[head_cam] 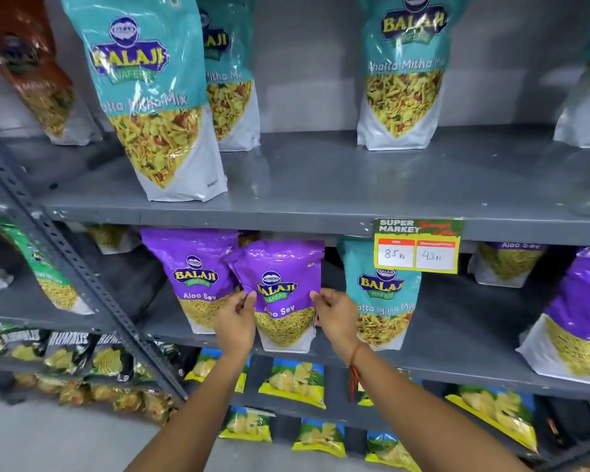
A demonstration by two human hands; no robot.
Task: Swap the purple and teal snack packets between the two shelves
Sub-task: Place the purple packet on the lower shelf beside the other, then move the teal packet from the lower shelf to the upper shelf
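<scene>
progress of the swap, as seen from the head camera. your left hand (235, 321) and right hand (332, 316) grip a purple packet (281, 294) by its two side edges, fingers closed on the film with thumbs in front; the packet stands at the front lip of the lower shelf (457, 338), slightly tilted, whether it is resting there or just lifted cannot be told. a second purple packet (193, 277) stands just behind it to the left, and more purple shows at the far right (573, 321). one teal packet (380, 294) already stands on this lower shelf, just beside your right hand, partly behind the price tag (418, 247). the upper shelf (321, 185) carries only teal packets: one near the front (150, 97), one behind it (230, 83), one at centre right (402, 73); no purple is visible up there. judged from this layout, the swap is at an early stage: most packets sit on their starting shelves, and the gripped purple one is the likely next to go up.
</scene>
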